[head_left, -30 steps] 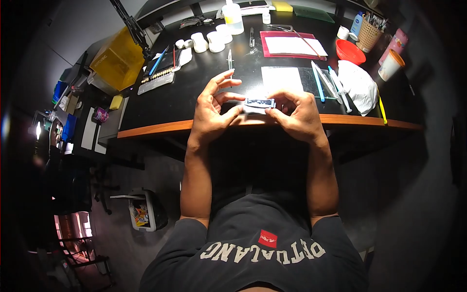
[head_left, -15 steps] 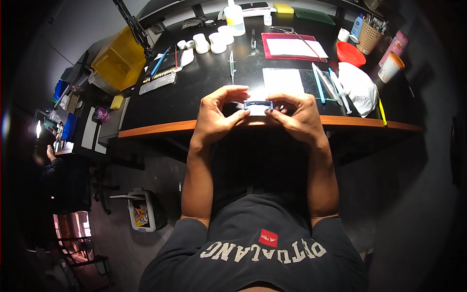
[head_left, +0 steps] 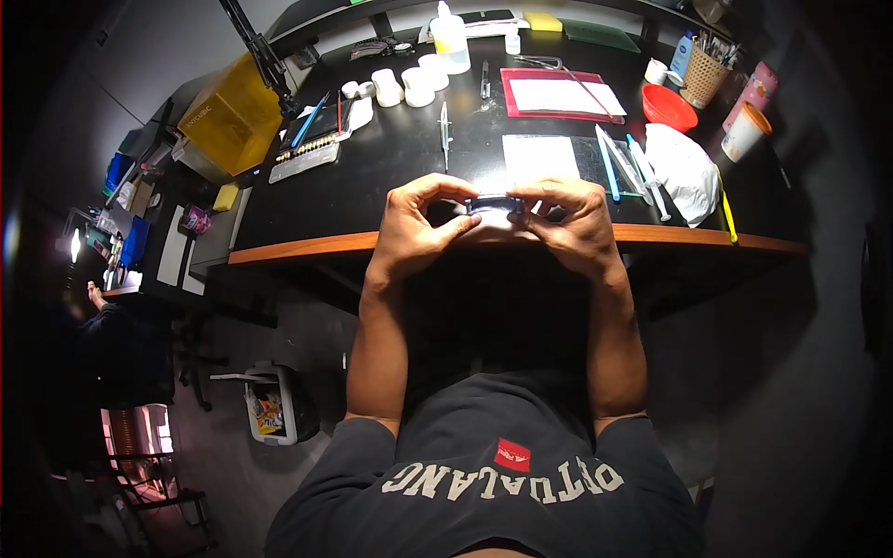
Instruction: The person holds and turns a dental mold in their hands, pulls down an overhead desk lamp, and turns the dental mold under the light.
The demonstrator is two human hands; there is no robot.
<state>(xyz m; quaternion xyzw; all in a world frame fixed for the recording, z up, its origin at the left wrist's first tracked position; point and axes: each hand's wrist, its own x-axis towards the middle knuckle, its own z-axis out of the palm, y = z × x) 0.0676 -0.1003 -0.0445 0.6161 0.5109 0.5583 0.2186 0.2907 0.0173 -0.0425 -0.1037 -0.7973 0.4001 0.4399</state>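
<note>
A small dark-blue bar-shaped piece [head_left: 494,205] is held level just above the table's front edge; its exact kind cannot be made out. My left hand [head_left: 416,223] pinches its left end between thumb and fingers. At the opposite end, my right hand [head_left: 575,221] grips it the same way. Bright lamp light falls on the table behind the piece, where a white sheet [head_left: 539,156] lies just past my right fingers. A slim metal tool [head_left: 445,130] rests beyond my left hand.
To the right lie a blue stick [head_left: 610,172], a syringe [head_left: 654,186] and a white plastic bag [head_left: 682,172]. Farther back are a red bowl [head_left: 668,107], a pink folder [head_left: 510,93] and a clear bottle [head_left: 450,42]. A paint palette [head_left: 304,160] sits left.
The blue piece has turned slightly between my fingers, so a darker, fuller side shows. Both hands sit slightly lower in view and keep their grip.
</note>
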